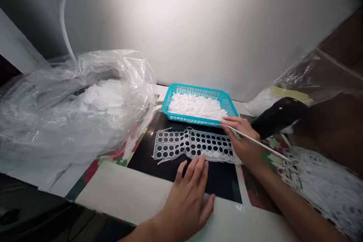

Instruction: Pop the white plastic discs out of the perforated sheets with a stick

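A pale, limp strip [168, 145] punched with rows of round holes lies on a smooth black mat [141, 162], puckered near its middle, in front of a turquoise latticed plastic basket [187, 118] heaped with small white pieces [195, 106]. The left hand [191, 194] reaches palm down, fingers lightly bent and close together, thumb spread, fingertips at the strip's front edge. The right hand [241, 138] grips a thin white stick [266, 146], its fingertips by the basket's front rim.

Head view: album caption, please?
Left hand at a holed strip, right hand with thin stick at a basket of white pieces.
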A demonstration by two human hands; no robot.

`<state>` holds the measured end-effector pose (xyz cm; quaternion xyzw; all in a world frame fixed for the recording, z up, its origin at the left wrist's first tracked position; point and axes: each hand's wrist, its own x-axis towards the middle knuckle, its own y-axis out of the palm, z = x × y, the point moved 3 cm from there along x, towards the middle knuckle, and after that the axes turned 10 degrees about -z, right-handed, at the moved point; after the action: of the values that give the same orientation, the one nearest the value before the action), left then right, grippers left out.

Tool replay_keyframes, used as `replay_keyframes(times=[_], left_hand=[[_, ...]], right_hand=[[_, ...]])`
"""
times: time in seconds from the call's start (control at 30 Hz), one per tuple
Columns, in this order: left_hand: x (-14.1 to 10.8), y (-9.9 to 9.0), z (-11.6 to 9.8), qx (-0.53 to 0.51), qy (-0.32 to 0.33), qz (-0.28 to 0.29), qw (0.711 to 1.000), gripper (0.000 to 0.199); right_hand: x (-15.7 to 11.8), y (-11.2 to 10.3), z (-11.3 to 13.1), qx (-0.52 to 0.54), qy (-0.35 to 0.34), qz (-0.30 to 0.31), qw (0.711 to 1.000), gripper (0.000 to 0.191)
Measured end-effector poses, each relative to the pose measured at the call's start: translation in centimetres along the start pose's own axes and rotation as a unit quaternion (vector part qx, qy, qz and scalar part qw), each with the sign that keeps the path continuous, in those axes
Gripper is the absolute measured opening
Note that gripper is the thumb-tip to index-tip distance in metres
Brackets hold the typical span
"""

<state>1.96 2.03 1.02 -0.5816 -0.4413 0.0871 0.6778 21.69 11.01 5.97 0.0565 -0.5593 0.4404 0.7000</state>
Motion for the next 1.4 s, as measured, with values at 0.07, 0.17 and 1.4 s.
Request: replay_keyframes(times=[0.07,0.17,1.4], left_hand=[[0.1,0.1,0.1,0.004,0.019,0.004,1.000,0.057],[0.6,0.3,0.0,0.033,0.053,0.013,0.998,0.060],[3.7,1.4,-0.1,0.092,0.261,0.064,0.959,0.084]], right_hand=[[-0.7,0.7,0.9,0.054,0.047,0.079,0.994,0.010],[-2.3,1.3,2.0,0.104,0.125,0.169,0.972,0.014],[-6.0,0.9,3.8,0.054,0.060,0.146,0.986,0.026]])
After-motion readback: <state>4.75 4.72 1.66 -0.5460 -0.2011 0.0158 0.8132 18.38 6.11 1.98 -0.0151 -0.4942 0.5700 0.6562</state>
